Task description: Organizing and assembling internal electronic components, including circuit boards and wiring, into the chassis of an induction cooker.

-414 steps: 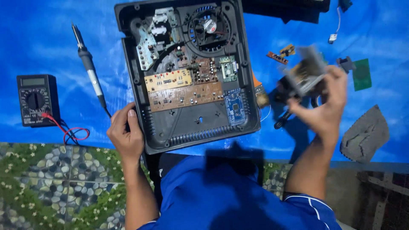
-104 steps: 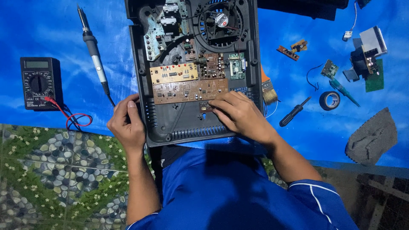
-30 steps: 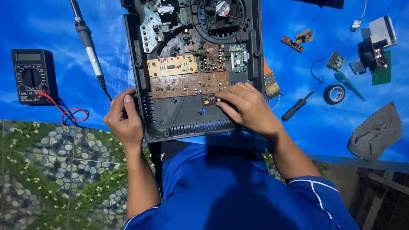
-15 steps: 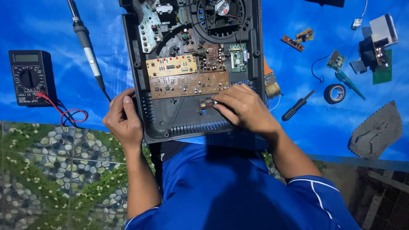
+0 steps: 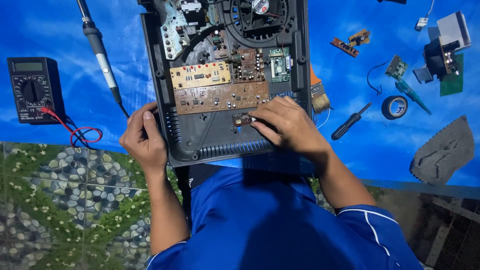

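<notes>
From my feed the scene is brightly and evenly lit, like daylight from above. The blue sheet [image 5: 75, 30] shows pale, washed-out streaks of glare. Soft shadows sit under the right hand [image 5: 290, 127] and beside the multimeter [image 5: 32, 90]. My lower right corner falls dim. Focus is sharp throughout, with slight wide-angle bending near the edges.
</notes>
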